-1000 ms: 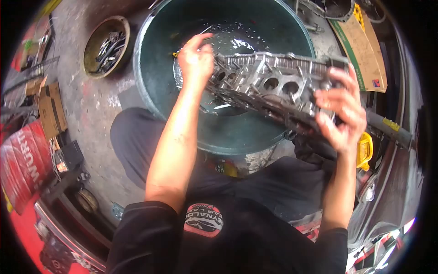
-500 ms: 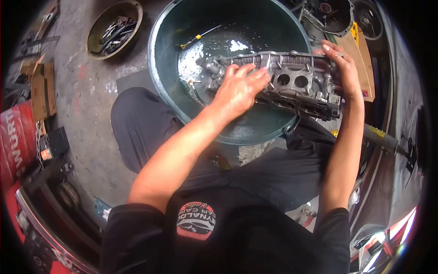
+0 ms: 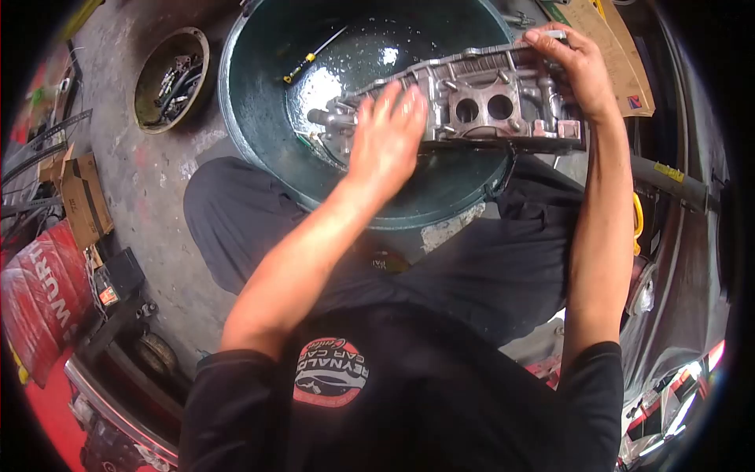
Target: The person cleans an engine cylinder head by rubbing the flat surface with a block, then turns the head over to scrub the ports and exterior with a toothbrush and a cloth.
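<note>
A grey metal engine part (image 3: 484,106), with two round openings in its side, lies tilted across a dark green tub (image 3: 228,94). On its left portion rests my left hand (image 3: 385,134), fingers stretched out and slightly blurred. My right hand (image 3: 578,67) is wrapped round the upper right end of the part. Inside the tub, beyond the left hand, is a yellow-handled screwdriver (image 3: 299,68) on the wet bottom. A thin object by the tub's near left wall is partly hidden by my left hand.
A round bowl (image 3: 203,75) of metal parts stands on the floor at the left. Cardboard (image 3: 617,67) lies at the upper right. A cardboard box (image 3: 85,197) and a red bag (image 3: 47,295) are at the far left. My legs flank the tub's near side.
The engine part has turned, so its opening side faces up more and its right end sits higher. My left hand has slid left along it. The whole view has shifted.
</note>
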`<state>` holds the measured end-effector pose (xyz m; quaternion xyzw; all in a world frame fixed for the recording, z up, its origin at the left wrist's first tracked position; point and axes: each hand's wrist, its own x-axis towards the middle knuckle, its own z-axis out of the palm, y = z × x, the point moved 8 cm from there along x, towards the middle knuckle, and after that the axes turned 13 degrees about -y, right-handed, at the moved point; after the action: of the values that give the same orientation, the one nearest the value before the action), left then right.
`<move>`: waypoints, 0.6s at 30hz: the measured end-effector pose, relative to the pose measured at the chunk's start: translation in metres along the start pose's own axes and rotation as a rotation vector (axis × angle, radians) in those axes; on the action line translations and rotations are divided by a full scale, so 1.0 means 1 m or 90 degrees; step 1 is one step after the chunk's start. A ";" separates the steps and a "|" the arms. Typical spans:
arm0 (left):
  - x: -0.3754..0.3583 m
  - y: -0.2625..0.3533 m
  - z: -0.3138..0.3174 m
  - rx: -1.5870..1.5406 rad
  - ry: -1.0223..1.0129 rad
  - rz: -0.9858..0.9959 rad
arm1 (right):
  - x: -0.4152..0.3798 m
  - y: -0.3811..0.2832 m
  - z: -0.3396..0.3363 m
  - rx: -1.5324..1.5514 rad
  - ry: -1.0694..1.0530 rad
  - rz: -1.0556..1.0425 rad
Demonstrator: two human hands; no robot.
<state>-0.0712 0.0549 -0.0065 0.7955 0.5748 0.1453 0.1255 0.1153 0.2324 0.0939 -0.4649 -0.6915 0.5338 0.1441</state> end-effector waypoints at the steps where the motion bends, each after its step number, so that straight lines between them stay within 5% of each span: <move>1: -0.007 0.004 -0.002 -0.003 -0.005 0.017 | 0.003 0.002 -0.004 -0.026 -0.005 -0.013; 13: 0.008 0.038 -0.001 0.032 -0.006 0.032 | -0.012 0.042 -0.031 0.016 0.018 -0.018; 18: -0.007 0.064 0.015 0.000 0.006 0.104 | -0.028 0.052 -0.051 -0.197 0.109 -0.002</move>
<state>-0.0114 0.0278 0.0020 0.8391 0.5083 0.1591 0.1108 0.1906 0.2410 0.0762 -0.5244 -0.7511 0.3793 0.1304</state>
